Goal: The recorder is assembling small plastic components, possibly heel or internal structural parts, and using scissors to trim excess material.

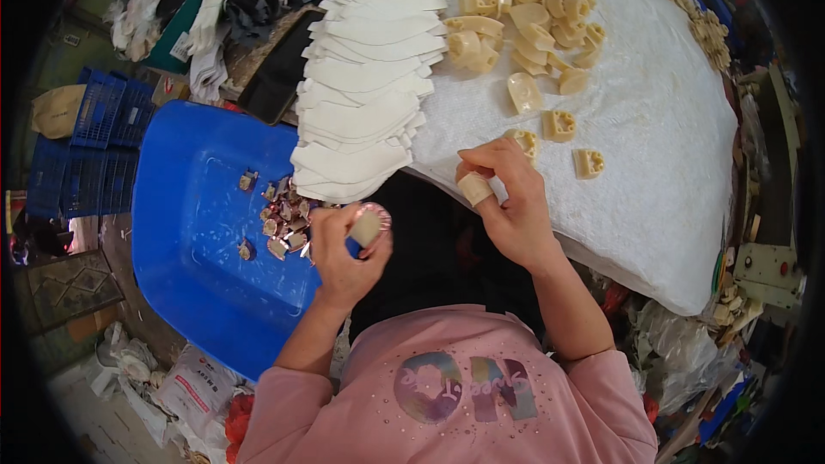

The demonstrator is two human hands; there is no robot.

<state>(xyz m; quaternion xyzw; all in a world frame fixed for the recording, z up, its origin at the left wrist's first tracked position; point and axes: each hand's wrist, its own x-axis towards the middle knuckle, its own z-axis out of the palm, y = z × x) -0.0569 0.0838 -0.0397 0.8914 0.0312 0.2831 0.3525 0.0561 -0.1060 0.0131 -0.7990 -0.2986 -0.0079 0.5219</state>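
Note:
My left hand (344, 253) grips a cream shoe-heel piece with a shiny pinkish cover (369, 223), held over the edge of a blue plastic tub (185, 241). My right hand (507, 198) rests at the edge of the white padded table (662, 120); a bandage wraps one finger (474, 188), and the fingertips touch a cream heel piece (522, 141). Two more loose heel pieces (559, 125) lie just beyond. A fanned stack of white cut sheets (365, 86) lies between both hands and the tub.
A pile of cream heel pieces (528, 21) sits on the far table, more along its right rim (709, 30). Several covered pieces (284, 219) lie in the tub. Blue crates (99, 120), a dark phone (279, 73), bags and scraps surround the floor.

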